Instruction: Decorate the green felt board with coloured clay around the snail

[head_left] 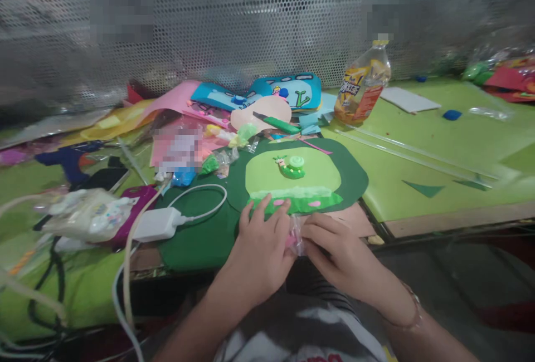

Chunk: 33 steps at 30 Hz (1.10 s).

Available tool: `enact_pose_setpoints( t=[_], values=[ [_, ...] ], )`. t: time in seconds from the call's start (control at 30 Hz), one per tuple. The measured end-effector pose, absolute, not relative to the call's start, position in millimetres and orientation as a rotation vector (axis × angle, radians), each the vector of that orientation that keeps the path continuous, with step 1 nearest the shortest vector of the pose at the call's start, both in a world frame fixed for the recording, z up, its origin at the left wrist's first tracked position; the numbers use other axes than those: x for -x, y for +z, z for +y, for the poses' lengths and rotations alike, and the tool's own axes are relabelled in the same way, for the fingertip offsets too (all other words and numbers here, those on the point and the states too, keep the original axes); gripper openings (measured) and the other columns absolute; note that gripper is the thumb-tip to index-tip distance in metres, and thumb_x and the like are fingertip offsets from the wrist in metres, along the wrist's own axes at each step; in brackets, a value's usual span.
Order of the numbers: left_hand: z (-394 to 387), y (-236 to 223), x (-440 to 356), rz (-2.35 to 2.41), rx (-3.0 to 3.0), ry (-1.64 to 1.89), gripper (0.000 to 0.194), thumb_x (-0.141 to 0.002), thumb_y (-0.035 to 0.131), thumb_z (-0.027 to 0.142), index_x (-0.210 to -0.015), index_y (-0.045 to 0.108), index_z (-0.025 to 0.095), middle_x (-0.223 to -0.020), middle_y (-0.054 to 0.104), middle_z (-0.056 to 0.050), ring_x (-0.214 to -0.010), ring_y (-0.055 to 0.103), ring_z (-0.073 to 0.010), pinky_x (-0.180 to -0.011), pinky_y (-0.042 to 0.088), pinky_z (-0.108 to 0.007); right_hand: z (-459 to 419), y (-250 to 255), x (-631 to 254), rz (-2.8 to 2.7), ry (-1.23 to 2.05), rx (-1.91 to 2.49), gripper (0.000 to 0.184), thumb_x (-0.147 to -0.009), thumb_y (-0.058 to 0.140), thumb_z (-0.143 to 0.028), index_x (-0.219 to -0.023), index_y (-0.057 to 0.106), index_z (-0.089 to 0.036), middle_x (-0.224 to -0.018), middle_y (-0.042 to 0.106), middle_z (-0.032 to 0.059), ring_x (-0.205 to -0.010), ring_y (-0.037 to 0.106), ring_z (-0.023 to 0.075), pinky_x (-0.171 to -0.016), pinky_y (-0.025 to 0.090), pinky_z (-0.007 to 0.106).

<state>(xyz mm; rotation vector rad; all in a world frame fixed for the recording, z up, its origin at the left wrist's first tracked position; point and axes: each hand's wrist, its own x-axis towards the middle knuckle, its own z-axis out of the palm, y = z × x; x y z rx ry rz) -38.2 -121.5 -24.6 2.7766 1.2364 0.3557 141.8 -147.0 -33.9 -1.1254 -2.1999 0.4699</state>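
Note:
A small clear plastic packet with pink modelling clay (296, 234) is pinched between my two hands at the table's front edge. My left hand (264, 236) grips its left side with thumb and forefinger, while its other fingers reach over the lower edge of the craft. On the packet's other side, the fingers of my right hand (339, 244) are closed on the plastic. Just beyond lies a dark green rounded sheet (353, 175) bearing a light green panel (261, 170). A green clay snail (292, 166) sits on that panel, above a green clay strip (326, 202) with pink spots.
A tilted plastic bottle (363, 86) stands behind, near blue decorated pieces (288, 92) and a green cutter (282, 125). Clear sticks (422, 153) lie to the right. Leftward are a glue gun (71, 159), a phone (104, 178), a white charger (156, 224) and loose cables.

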Motion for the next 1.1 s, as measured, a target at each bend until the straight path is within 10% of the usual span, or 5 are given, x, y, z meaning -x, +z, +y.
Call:
enact_pose_setpoints(
  t=[0.87, 1.1],
  values=[
    [-125, -26, 8, 1.111, -2.779, 0.41, 0.04, -0.085, 0.051, 0.028, -0.12, 0.051, 0.011, -0.133, 0.053, -0.012, -0.121, 0.047, -0.0282, -0.104, 0.036, -0.046, -136, -40, -177, -2.22, -0.16, 1.461, 0.032, -0.091, 0.041, -0.017, -0.109, 0.063, -0.004, -0.075, 0.052, 0.0094, -0.069, 0.048, 0.0209, -0.067, 0.046, 0.036],
    [-125, -31, -4, 1.104, -2.836, 0.465, 0.035, -0.085, 0.051, 0.028, -0.115, 0.053, 0.01, -0.127, 0.057, -0.014, -0.118, 0.05, -0.0285, -0.104, 0.036, -0.048, -134, -34, -181, -2.595, -0.339, 1.245, 0.022, -0.085, 0.046, -0.011, -0.078, 0.066, -0.011, -0.085, 0.062, 0.0138, -0.077, 0.048, 0.024, -0.069, 0.042, 0.041]
  ],
)
